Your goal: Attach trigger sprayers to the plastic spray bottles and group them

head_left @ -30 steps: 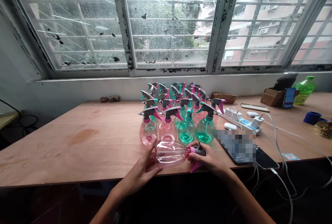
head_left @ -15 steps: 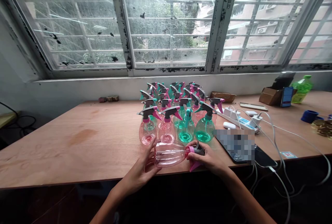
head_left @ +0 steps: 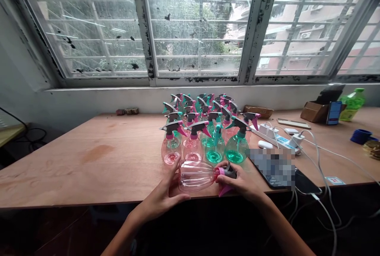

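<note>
I hold a clear pink spray bottle (head_left: pixel 196 175) on its side near the front edge of the wooden table (head_left: pixel 97 161). My left hand (head_left: pixel 163 196) cups the bottle's base, fingers wrapped round it. My right hand (head_left: pixel 242 182) is closed on the grey and pink trigger head (head_left: pixel 228 173) at the bottle's neck. Just behind stands a cluster of upright pink and teal spray bottles (head_left: pixel 204 129), several rows deep.
To the right lie a phone (head_left: pixel 305 182), a white power strip (head_left: pixel 279 139) with plugs and white cables (head_left: pixel 323 177) trailing off the edge. A cardboard box (head_left: pixel 314 110), a green bottle (head_left: pixel 352 103) and a blue ring (head_left: pixel 360 135) sit at far right. Windows run behind.
The view has shifted slightly. Both hands stay on the lying bottle, which has barely moved.
</note>
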The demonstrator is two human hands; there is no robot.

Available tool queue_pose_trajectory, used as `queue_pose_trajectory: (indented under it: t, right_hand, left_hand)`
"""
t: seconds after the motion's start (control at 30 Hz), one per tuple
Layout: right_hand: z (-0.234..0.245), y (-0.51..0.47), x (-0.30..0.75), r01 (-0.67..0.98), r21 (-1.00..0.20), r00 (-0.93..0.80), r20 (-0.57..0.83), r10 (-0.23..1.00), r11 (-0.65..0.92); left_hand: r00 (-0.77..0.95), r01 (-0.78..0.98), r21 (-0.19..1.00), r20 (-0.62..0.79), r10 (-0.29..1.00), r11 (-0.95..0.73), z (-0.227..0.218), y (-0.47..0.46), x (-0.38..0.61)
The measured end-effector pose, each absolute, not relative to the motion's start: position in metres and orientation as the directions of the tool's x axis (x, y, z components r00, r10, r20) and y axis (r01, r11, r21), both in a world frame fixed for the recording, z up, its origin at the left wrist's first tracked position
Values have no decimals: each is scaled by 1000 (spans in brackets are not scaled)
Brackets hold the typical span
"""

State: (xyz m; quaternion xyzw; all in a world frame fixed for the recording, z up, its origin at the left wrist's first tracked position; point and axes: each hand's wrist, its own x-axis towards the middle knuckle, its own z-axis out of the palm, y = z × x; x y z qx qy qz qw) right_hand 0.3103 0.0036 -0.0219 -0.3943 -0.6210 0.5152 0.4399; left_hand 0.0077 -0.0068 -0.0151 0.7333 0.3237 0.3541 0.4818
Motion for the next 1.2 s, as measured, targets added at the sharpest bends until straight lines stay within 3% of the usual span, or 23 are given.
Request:
queue_pose_trajectory:
  t: [0.17,0.33,0.63,0.87,1.1,1.2]
  right_hand:
    - [-20,3,311,77,-981,-285,148,947,177]
    - [-20,4,311,85,-979,-289,153,945,185]
    - [-19,3,310,102,-976,-272,157,950,190]
    - [-19,2,310,99,-977,-276,156,949,189]
    - [-18,2,310,105,-978,-283,145,948,181]
    - [-16,2,310,88,-981,-289,141,947,172]
  left_hand:
    - [555,111,961,151,818,-252,-11,-7,9]
    - [550,89,948,208,809,-304,-17,-3,8]
    - [539,94,967,150,829,-236,-10,-8,10]
    - [555,97,945,209,805,-312,-18,-3,7]
    - [536,81,972,145,832,-221,-14,-4,11]
    - [528,85,962,176,831,-258,-18,-3,10]
